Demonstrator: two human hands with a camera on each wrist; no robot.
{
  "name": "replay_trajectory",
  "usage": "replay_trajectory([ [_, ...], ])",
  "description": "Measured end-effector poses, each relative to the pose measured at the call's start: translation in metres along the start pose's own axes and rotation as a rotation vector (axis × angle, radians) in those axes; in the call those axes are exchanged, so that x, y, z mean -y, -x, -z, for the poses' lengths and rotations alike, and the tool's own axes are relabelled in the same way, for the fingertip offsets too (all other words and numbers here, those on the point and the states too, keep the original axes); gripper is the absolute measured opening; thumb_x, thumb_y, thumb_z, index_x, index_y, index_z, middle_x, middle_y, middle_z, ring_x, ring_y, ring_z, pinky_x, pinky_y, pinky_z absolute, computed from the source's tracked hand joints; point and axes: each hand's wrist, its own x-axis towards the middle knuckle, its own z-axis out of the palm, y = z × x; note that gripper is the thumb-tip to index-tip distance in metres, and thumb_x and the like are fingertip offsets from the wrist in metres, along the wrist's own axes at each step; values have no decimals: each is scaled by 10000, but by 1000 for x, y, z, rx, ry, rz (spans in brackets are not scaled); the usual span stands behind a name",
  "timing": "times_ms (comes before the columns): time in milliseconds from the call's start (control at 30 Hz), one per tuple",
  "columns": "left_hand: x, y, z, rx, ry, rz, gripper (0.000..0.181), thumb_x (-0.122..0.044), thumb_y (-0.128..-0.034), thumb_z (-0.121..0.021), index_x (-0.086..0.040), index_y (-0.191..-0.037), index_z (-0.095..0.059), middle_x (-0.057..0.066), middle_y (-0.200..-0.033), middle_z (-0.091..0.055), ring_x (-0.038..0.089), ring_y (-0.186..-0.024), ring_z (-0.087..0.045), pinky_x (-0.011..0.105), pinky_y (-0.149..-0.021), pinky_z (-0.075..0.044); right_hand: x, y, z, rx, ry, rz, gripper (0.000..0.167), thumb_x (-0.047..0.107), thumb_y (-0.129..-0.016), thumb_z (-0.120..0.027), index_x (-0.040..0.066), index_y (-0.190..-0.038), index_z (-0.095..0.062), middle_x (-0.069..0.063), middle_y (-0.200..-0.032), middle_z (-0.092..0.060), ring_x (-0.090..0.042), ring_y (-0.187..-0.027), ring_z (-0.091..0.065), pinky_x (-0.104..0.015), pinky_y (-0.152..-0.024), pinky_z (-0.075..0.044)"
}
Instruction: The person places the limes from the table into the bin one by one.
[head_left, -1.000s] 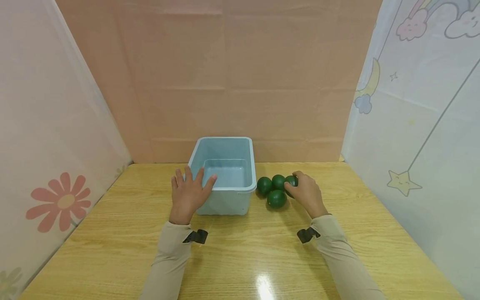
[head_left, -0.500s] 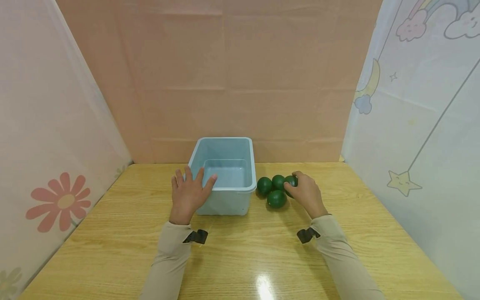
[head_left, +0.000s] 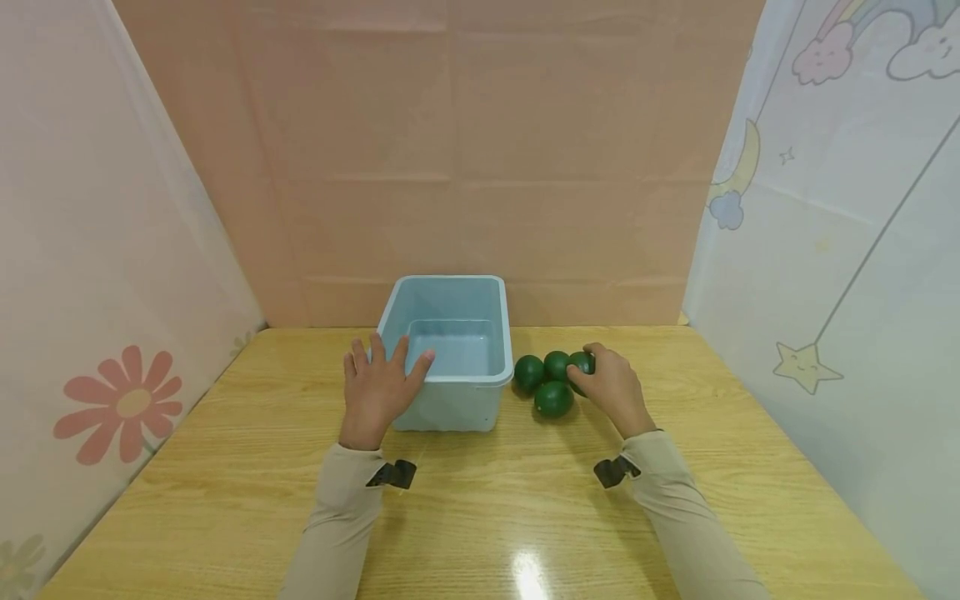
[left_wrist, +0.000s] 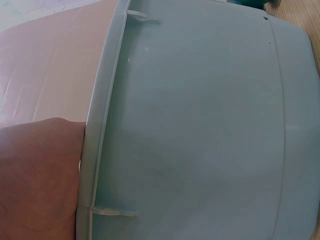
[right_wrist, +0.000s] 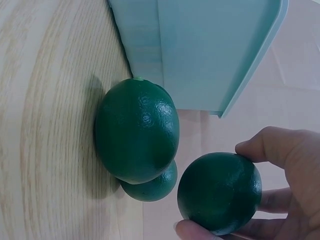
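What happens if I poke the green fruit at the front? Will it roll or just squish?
The front green fruit would probably roll, because it's rounded and the table looks flat. Pushed away from you, it might soon bump the green fruits behind it. It probably won't squish easily: no dents show, though pictures can't prove it's firm.

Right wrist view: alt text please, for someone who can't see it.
A right hand holds a dark green fruit in its fingers. Beside it, a second fruit rests on a wooden table, partly hiding a third fruit; a pale blue bin shows at the top.
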Motion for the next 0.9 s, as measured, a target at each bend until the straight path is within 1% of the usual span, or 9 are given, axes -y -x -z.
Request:
replay_trajectory([
  [200, 0, 0, -1, 7, 10, 0, 742, -605, -1034, -336, -90, -1568, -340, 373, -1583, -117, 602, -1443, -7, 689, -1148, -36, 0, 0, 0, -3, -1, 5, 540, 268, -938, -603, -98, -1330, -539, -302, -1168, -643, -359, -892, -665, -487, -720, -567],
  [433, -1, 0, -1, 0, 4, -4, 740, -602, -1034, -338, -86, -1564, -348, 374, -1581, -126, 606, -1441, -21, 691, -1147, -51, 0, 1, 0, -7, -3, 15, 538, 268, -943, -610, -98, -1330, -540, -296, -1168, -647, -355, -892, -665, -485, -719, -563],
  [667, 0, 1, -2, -11, -2, -10, 738, -600, -1035, -337, -81, -1560, -355, 380, -1574, -139, 614, -1435, -33, 695, -1144, -58, -1, 1, -1, -5, -2, 26, 535, 271, -947, -612, -98, -1327, -542, -292, -1167, -652, -380, -932, -667, -505, -754, -564],
  [900, 1, 1, -2, -14, -7, -11, 735, -600, -1034, -342, -83, -1556, -364, 380, -1574, -140, 609, -1438, -37, 695, -1145, -62, 0, 1, -1, -14, -14, 30, 534, 273, -946, -613, -95, -1326, -546, -286, -1164, -654, -380, -932, -661, -517, -765, -553],
])
